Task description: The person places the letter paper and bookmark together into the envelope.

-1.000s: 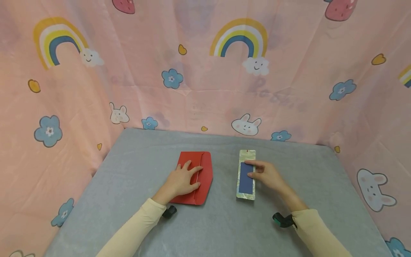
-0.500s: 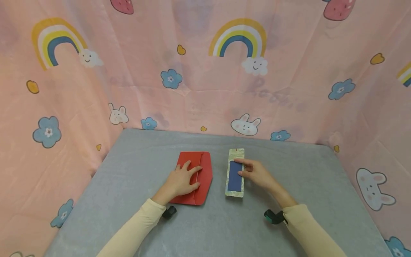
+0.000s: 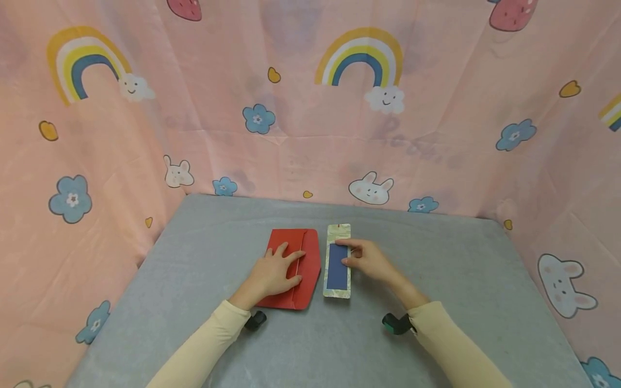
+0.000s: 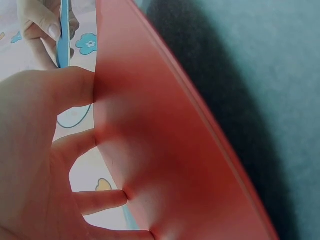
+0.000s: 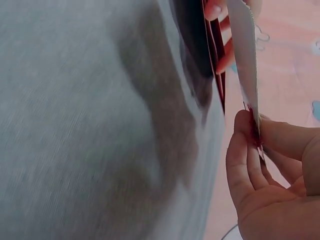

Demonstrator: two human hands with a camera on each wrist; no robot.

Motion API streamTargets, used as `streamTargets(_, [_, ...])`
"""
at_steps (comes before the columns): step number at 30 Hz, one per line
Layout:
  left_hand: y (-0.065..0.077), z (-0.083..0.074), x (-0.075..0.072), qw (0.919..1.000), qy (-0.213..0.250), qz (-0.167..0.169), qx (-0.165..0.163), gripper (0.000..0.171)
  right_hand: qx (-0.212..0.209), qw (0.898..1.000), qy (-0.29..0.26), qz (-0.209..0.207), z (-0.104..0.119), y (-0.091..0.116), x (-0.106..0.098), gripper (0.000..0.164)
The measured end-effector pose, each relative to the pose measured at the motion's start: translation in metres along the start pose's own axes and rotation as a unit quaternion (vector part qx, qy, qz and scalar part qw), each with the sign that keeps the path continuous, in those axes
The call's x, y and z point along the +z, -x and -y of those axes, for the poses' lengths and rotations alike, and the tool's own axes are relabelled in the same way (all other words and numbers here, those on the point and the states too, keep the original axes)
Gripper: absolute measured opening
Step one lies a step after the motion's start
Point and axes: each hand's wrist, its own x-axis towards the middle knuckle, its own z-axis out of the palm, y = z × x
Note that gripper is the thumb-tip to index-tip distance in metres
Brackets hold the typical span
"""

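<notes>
A red envelope (image 3: 311, 272) lies on the table with its pointed flap unfolded to the right. My left hand (image 3: 270, 272) rests on it, fingers spread. In the left wrist view those fingertips press small dents into the envelope's red paper (image 4: 165, 130). Just right of the flap, my right hand (image 3: 370, 261) holds a long bookmark-like card (image 3: 337, 277) with a dark blue panel and a pale patterned border. The right wrist view shows the card (image 5: 243, 50) edge-on above the table, pinched between thumb and fingers, with something red by the fingertips.
A grey cloth (image 3: 204, 253) covers the table. Pink printed curtain (image 3: 301, 156) hangs behind it and along both sides. Black wrist cameras, such as the one on the right arm (image 3: 397, 324), hang beneath the sleeves.
My right hand has carried the card left, from well right of the envelope to close beside its flap. My left hand stays in place on the envelope.
</notes>
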Motion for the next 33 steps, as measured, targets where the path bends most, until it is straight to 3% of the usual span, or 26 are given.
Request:
streamTargets(14, [0.000, 0.000, 0.001, 1.0000, 0.000, 0.003, -0.005, 0.061, 0.003, 1.000, -0.010, 0.008, 0.011, -0.015, 0.021, 0.048])
streamTargets(33, [-0.002, 0.000, 0.002, 1.0000, 0.004, -0.001, -0.008, 0.060, 0.003, 1.000, 0.017, 0.026, 0.018, -0.028, 0.040, 0.046])
